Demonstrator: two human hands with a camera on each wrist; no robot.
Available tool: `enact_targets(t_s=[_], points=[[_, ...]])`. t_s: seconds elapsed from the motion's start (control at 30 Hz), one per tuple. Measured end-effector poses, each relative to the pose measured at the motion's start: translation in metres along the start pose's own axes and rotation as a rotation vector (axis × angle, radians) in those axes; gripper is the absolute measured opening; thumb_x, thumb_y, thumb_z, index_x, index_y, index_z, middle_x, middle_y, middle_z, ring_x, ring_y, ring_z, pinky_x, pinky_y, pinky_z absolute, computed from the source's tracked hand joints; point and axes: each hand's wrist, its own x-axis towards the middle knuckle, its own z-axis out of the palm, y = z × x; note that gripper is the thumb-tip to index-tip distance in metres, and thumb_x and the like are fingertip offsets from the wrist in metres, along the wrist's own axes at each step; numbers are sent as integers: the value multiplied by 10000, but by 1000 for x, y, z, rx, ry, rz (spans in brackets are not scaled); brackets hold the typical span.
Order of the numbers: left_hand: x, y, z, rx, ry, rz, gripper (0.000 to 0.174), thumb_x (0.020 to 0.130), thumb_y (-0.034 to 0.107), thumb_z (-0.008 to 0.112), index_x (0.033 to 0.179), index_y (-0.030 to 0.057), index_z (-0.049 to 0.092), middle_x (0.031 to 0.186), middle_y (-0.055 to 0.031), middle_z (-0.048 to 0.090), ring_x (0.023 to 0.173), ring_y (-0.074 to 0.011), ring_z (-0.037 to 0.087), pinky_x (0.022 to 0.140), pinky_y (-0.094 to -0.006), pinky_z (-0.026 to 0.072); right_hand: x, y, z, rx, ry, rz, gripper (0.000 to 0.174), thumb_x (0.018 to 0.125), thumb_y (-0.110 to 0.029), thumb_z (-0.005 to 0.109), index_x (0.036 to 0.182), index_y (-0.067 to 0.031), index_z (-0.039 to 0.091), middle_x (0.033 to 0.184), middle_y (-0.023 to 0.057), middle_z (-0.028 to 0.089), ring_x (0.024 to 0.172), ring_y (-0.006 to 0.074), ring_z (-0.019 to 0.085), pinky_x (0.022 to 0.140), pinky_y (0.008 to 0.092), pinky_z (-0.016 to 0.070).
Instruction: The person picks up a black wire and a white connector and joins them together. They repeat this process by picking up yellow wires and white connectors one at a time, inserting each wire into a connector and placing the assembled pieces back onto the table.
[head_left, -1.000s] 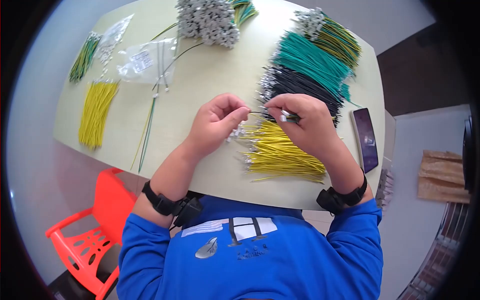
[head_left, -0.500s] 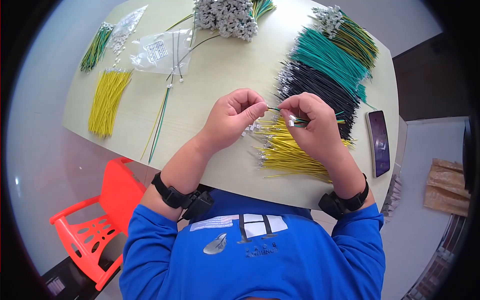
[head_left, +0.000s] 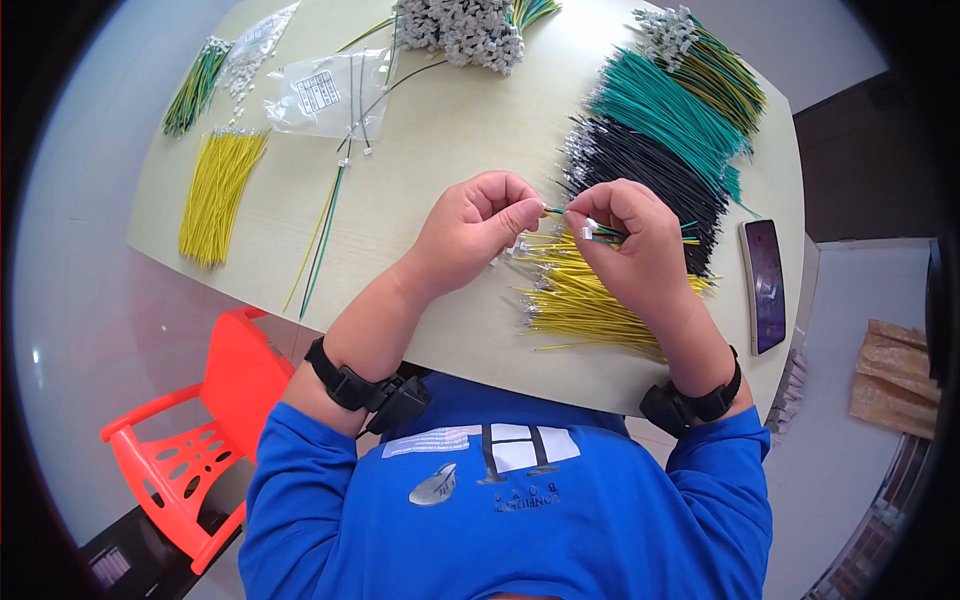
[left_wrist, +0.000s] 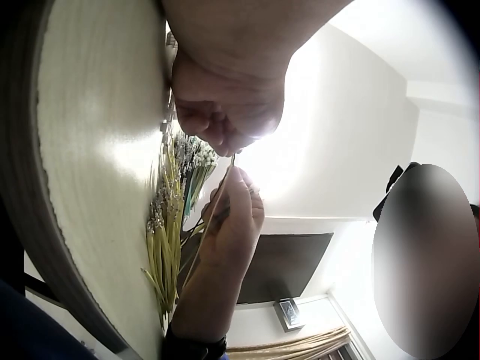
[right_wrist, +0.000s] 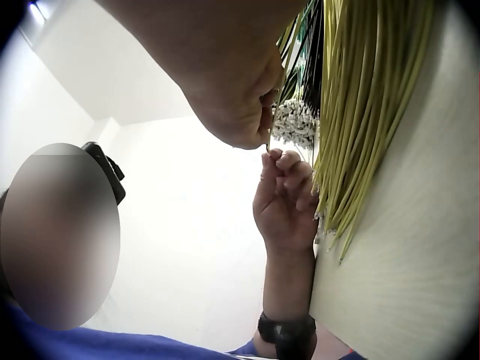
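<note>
L hand (head_left: pixel 480 232) pinches end of thin wires (head_left: pixel 555 212), thumb to fingers, no clear gap; R hand (head_left: pixel 637 243), at its 3 o'clock, pinches same wires, w/ white connectors (head_left: pixel 588 230) by curled fingers. Yellow bundle (head_left: pixel 590 305) at R hand's 7 o'clock, phone (head_left: pixel 764 287) at 4.

A pale wood-grain surface (head_left: pixel 460 130) with a curved edge spreads beneath and beyond the grip. Glossy light floor (head_left: pixel 75 200) lies to its left, with a red plastic chair (head_left: pixel 235 385) lower left. In the left wrist view, bright light washes a white wall (left_wrist: pixel 352 112).
</note>
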Motion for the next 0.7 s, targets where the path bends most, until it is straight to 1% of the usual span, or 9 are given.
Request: enact_targets(t_s=[0.13,0.33,0.43,0.47,0.57,0.6,0.67,0.7], points=[[0,0,0,-8,-11,-7,147,902,176,616,927,32,600,782,36,577,650,-13,477,578,-167,392,0,0,-1,-42,-28,4,91,773,11,670,848,-6,622,805,49,590,736,102,587,665,219,506],[0,-2,4,4,-1,15,149,905,175,613,921,28,600,773,40,571,640,-15,469,574,-172,391,0,0,-1,-8,-6,6,90,768,6,678,836,0,620,786,48,593,722,99,580,657,220,503],[1,-4,4,90,6,98,142,901,164,618,902,24,600,768,44,559,636,-18,457,576,-178,390,1,-1,-2,-8,-13,31,94,764,7,680,833,4,616,787,50,596,715,99,579,657,220,503],[1,-6,4,90,6,97,142,901,164,618,902,24,600,768,44,559,636,-18,457,576,-178,390,1,0,-2,-15,-10,18,92,761,8,680,827,4,615,782,48,597,703,97,573,646,220,498],[2,-13,3,205,36,189,117,886,142,630,881,28,601,758,38,545,632,-25,451,572,-183,390,1,0,-1,-27,-2,-7,89,756,12,679,815,4,612,771,44,599,679,93,562,624,219,488],[2,-12,3,205,36,188,117,886,142,630,881,28,601,758,38,545,632,-25,451,572,-183,390,1,-1,-2,-18,-10,36,86,754,13,678,808,1,611,761,43,600,674,92,563,613,221,484],[1,-10,2,287,16,227,90,899,110,609,916,25,587,801,35,540,678,-21,455,603,-177,381,1,-2,-3,-2,-25,123,81,750,13,676,793,-4,610,742,41,603,663,91,564,591,224,476],[1,-9,2,328,6,246,79,905,94,598,934,23,580,822,33,538,702,-20,457,619,-174,377,0,-2,-3,-2,-26,123,81,750,13,676,793,-4,610,742,41,603,663,91,564,591,224,476]])
